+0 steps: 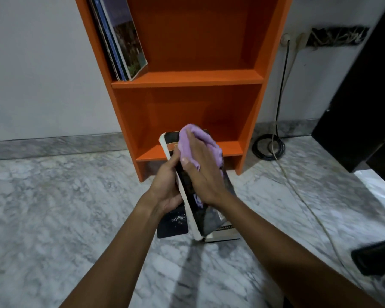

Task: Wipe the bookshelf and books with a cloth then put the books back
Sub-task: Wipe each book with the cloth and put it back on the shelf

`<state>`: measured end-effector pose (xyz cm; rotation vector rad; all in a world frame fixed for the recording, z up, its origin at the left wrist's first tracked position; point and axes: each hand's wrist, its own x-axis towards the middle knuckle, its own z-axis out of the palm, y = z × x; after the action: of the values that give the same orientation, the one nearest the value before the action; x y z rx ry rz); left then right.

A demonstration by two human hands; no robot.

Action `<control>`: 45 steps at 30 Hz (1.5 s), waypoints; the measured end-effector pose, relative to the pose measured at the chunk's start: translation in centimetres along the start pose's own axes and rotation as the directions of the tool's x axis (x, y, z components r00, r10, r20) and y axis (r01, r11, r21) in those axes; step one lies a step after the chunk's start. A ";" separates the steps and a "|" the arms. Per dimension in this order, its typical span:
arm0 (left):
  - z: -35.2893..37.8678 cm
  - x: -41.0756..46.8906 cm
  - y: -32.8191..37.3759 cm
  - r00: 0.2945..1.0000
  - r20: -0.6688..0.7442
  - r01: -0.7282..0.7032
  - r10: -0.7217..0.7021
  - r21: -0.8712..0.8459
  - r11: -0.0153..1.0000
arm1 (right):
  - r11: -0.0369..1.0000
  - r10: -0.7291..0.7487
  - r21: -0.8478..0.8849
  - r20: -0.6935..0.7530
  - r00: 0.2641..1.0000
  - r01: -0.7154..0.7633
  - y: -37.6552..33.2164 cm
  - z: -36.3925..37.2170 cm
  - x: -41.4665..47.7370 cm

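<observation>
An orange bookshelf (187, 77) stands against the wall. A few thin books (120, 41) lean at the left of its upper shelf; the lower shelf holds nothing. In front of it my left hand (167, 185) grips a dark-covered book (209, 216) from its left side, holding it above the floor. My right hand (200, 174) holds a purple cloth (191, 143) bunched under its fingers and presses it on the book's cover. Two more books lie on the floor under the held one: a dark book (173, 225) and a book with a pale edge (225, 235).
Grey marble floor (53, 207) all round. Coiled black and white cables (268, 147) lie right of the shelf, running up to wall sockets (293, 40). Dark furniture (365, 107) stands at far right. A black object (376, 256) lies on the floor near the right edge.
</observation>
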<state>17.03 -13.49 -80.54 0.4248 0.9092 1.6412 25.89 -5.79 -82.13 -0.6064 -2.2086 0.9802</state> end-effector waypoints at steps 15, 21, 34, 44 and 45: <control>-1.5 0.3 4.5 0.939 -0.231 -0.227 0.256 0.144 0.963 | 0.418 0.493 0.737 0.308 0.814 -0.532 6.8 -1.0 -2.3; -3.6 1.8 3.5 0.791 -0.494 0.063 0.361 0.653 0.755 | 0.623 0.387 0.694 0.127 0.913 -0.361 4.8 -4.0 -0.8; -0.1 2.2 2.7 0.856 -0.350 -0.200 0.379 0.451 0.869 | 0.983 -0.151 0.075 -0.182 0.972 0.167 2.5 1.9 -2.0; 0.2 0.7 8.9 0.964 -0.136 -0.145 0.226 0.443 0.885 | 0.461 0.467 0.828 0.079 0.880 -0.319 2.8 -4.3 6.4; -0.1 0.7 10.2 0.966 -0.107 -0.146 0.235 0.528 0.837 | 0.458 0.465 0.833 0.073 0.882 -0.310 2.4 -4.5 7.2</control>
<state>10.04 -13.26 -73.06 0.7759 1.4888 1.6138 24.49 2.40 -79.03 -0.6928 -1.1848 1.9649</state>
